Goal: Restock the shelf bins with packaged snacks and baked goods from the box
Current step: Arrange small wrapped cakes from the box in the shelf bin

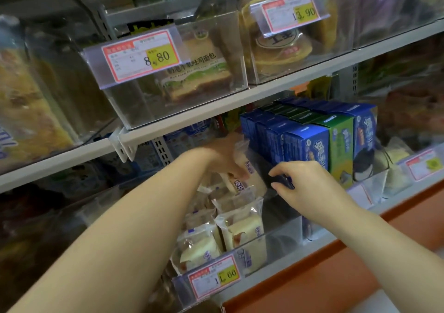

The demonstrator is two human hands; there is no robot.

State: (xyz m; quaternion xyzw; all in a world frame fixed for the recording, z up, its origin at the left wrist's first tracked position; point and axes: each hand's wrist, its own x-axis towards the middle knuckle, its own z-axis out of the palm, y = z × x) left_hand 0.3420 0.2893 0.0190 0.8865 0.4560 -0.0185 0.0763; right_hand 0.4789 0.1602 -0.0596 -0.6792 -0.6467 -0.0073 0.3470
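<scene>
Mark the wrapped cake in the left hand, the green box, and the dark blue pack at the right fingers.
wrapped cake (257, 180): head view, on its pale wrapper.
green box (341, 149): head view, on its front face.
dark blue pack (287, 181): head view, on its near edge.

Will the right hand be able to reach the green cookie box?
Probably yes. The right hand is right beside the green cookie box, nothing between them, though it pinches a dark thing.
</scene>
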